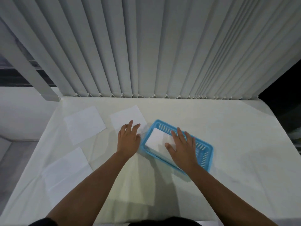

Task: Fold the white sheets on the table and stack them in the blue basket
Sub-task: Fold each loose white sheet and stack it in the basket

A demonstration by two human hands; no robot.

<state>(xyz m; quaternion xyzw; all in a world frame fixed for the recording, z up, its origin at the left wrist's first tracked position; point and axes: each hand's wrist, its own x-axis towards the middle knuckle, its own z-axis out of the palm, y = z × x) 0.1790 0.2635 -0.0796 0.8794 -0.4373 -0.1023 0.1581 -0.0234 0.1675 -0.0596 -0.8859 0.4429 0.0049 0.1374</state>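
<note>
A blue basket (205, 155) sits right of the table's middle, turned at an angle. Inside it lies a folded white sheet (158, 139). My right hand (183, 148) rests flat on that folded sheet, fingers spread, holding nothing. My left hand (128, 138) hovers just left of the basket, fingers apart, its fingertips over the near edge of an unfolded white sheet (127, 117). Two more flat white sheets lie on the table: one at the far left (84, 124) and one at the near left (66, 168).
The table (244, 144) is covered with a white cloth. Grey vertical blinds (162, 54) hang along its far edge. The table's left edge drops off beside the near-left sheet. A dark area lies past the right edge.
</note>
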